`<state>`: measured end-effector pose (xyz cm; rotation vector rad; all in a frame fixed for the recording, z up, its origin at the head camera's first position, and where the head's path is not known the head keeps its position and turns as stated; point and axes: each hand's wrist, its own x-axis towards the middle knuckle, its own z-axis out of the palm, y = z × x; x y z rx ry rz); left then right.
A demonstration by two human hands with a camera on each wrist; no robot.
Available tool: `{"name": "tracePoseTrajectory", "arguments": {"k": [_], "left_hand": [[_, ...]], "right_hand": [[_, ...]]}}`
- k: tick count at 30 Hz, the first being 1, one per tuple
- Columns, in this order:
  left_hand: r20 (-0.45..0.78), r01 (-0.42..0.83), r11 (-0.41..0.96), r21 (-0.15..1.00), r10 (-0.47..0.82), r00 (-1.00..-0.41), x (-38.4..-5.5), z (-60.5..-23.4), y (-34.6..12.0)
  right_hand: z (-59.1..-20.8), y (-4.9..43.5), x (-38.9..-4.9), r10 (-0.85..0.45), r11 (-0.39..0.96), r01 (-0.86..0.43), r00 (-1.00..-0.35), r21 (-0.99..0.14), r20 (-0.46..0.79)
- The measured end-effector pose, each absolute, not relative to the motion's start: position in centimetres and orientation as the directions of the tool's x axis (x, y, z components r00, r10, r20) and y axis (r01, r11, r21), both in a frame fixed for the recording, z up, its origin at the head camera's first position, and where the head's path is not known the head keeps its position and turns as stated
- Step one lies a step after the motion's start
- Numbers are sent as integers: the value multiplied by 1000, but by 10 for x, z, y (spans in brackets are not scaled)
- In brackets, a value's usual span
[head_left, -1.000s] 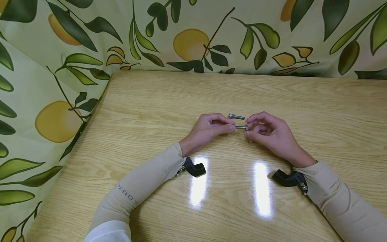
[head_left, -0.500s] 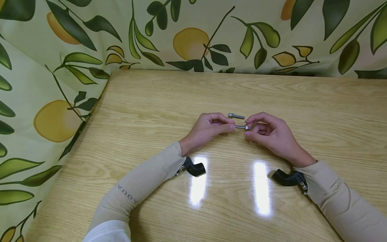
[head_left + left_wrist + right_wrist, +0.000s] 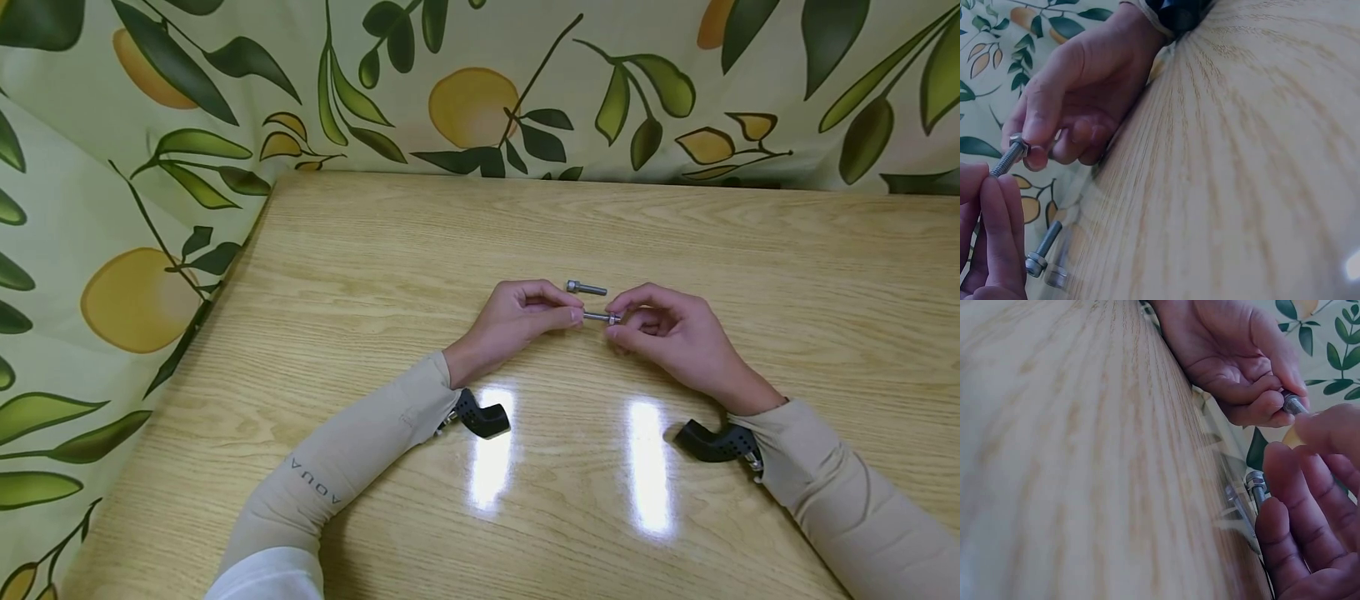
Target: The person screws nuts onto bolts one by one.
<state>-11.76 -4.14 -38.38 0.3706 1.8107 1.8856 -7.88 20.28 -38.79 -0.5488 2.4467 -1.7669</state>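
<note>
My left hand (image 3: 513,321) pinches one end of a silver bolt (image 3: 597,316) between thumb and fingers, holding it level above the table. A hex nut (image 3: 1017,142) sits on the threads near the bolt's other end. Around that nut, the thumb and forefinger of my right hand (image 3: 667,333) are bent and grip it; the other fingers curl in loosely. In the right wrist view, my right thumb covers the nut. A second bolt (image 3: 587,288) lies just behind the hands, its head to the left; what looks like a nut (image 3: 1036,257) sits close against that head.
The wood-grain table (image 3: 375,250) stretches out on all sides of the hands. A cloth printed with fruit and leaves (image 3: 472,108) hangs along its back and left edges. Black wrist mounts (image 3: 483,415) stick out below both wrists.
My right fingertips have shifted very slightly to the left about the nut, and the shine on the nut has changed. My left hand and the second bolt stay in place.
</note>
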Motion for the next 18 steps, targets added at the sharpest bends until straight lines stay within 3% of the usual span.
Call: {"name": "tracePoseTrajectory", "arguments": {"k": [18], "left_hand": [[-148,-155,28,987,513,-846,-117,-385,-40]], "right_hand": [[-388,203,-79,-310,264,-225,-941,-938,138]]}}
